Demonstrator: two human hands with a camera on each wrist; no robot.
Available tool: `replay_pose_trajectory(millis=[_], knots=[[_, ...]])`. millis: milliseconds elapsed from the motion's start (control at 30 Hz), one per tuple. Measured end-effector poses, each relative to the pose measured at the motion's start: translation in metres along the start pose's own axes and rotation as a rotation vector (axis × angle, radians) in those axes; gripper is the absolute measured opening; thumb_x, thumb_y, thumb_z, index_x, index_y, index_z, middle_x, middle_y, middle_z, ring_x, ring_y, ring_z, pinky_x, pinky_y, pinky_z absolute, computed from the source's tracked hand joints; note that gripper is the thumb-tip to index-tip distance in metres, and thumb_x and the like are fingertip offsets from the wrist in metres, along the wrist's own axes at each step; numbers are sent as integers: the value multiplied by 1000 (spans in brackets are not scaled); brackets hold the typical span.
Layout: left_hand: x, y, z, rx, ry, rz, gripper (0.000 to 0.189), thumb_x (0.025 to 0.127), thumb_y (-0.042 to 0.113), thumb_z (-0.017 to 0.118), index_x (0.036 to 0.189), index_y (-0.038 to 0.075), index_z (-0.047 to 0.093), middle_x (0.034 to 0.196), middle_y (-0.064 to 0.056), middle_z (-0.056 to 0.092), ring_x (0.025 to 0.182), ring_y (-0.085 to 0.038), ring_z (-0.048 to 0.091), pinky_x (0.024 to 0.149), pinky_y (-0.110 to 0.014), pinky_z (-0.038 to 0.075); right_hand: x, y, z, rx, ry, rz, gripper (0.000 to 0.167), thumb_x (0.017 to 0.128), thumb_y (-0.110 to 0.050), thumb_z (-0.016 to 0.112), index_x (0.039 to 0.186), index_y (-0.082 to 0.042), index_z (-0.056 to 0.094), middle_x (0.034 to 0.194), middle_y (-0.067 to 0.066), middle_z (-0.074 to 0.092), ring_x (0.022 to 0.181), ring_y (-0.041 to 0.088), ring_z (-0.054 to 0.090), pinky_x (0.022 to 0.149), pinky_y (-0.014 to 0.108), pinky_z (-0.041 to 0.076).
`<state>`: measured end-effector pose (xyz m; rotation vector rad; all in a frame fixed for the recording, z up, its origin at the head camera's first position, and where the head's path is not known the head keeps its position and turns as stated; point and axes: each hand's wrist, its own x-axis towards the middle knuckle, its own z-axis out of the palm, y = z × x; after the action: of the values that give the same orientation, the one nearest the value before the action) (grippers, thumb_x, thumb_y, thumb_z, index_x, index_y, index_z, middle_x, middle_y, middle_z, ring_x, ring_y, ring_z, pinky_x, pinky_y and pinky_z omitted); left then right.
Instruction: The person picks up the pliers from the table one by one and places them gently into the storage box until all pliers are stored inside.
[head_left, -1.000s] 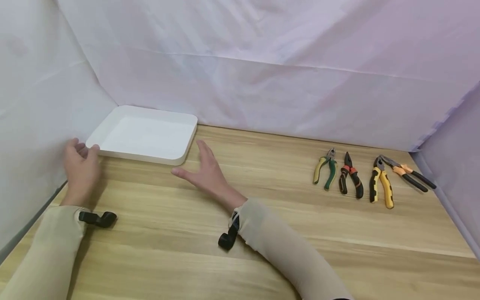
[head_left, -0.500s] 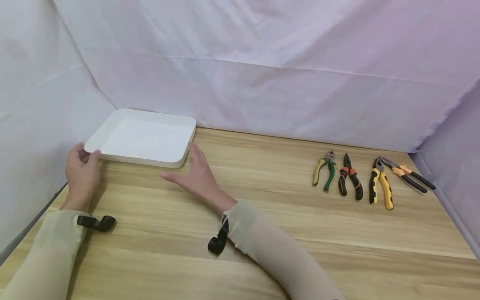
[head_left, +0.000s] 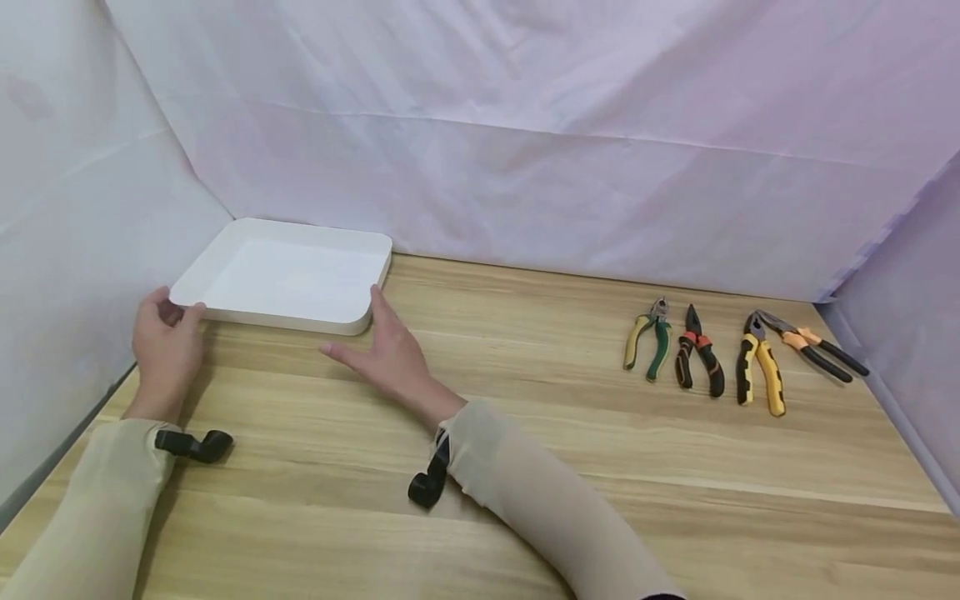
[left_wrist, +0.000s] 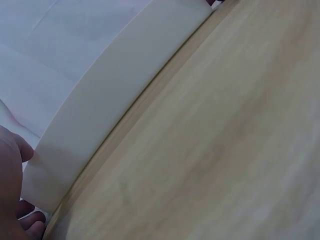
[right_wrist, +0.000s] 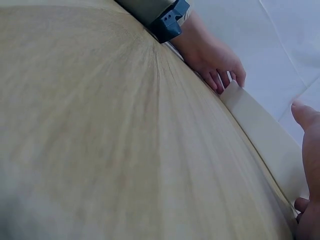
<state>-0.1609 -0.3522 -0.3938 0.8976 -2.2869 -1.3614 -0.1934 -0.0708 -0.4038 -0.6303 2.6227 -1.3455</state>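
A shallow white tray (head_left: 285,321) with rounded corners lies on the wooden table in the back left, against the cloth walls. My left hand (head_left: 167,354) grips its front left corner. In the left wrist view the left thumb (left_wrist: 25,149) touches the front wall, with the curled fingers (left_wrist: 32,220) lower at the corner. My right hand (head_left: 390,354) is at the front right corner, its fingers against the right side. The right thumb (right_wrist: 303,112) stands out, apart from the front wall. Part of the left hand's fingers is hidden behind the corner.
On the right of the table (head_left: 525,433) lie diagonal cutters (head_left: 648,337) with green-yellow handles, black-red needle-nose pliers (head_left: 699,354), yellow-black pliers (head_left: 761,367) and orange-black pliers (head_left: 813,343). White cloth walls (head_left: 480,167) enclose the back and sides.
My right hand has moved left, its fingers coming up to the tray's right side. The left hand has closed in on the left corner. The tray and pliers stay in place; the view shifts slightly.
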Motion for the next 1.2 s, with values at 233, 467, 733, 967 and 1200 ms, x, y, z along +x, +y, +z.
replay_pose_trajectory(millis=[233,467,733,967,1200], knots=[[-2,2,-2,35,-31,-15,76,101,33,47,162,10,8,169,-14,19,155,-25,25,127,-34,25,1,-2,1,-3,-19,-17,106,88,-66,64,164,-17,8,171,1,14,157,18,22,126,35,25],[-3,2,-1,89,-6,85,68,97,31,55,155,3,32,146,-14,43,131,-18,46,115,-24,34,1,-1,0,-34,4,-2,101,91,-65,61,164,-14,13,171,3,19,156,19,24,126,37,26],[-5,-1,1,123,-51,140,72,97,38,58,154,1,35,153,-18,39,133,-25,40,114,-27,34,0,1,-2,-34,35,16,100,90,-61,64,163,-13,17,169,5,24,155,22,27,125,41,29],[-7,0,0,70,-122,93,83,97,42,58,160,6,16,164,-20,26,146,-28,34,121,-32,33,-2,2,-2,-45,70,22,98,90,-59,66,163,-13,19,167,6,28,152,23,34,122,43,35],[-7,-4,-5,139,-147,242,83,98,42,58,161,2,19,164,-25,26,151,-42,25,126,-54,18,-4,0,-4,-50,113,27,98,90,-58,67,162,-11,21,165,9,32,149,25,40,120,41,38]])
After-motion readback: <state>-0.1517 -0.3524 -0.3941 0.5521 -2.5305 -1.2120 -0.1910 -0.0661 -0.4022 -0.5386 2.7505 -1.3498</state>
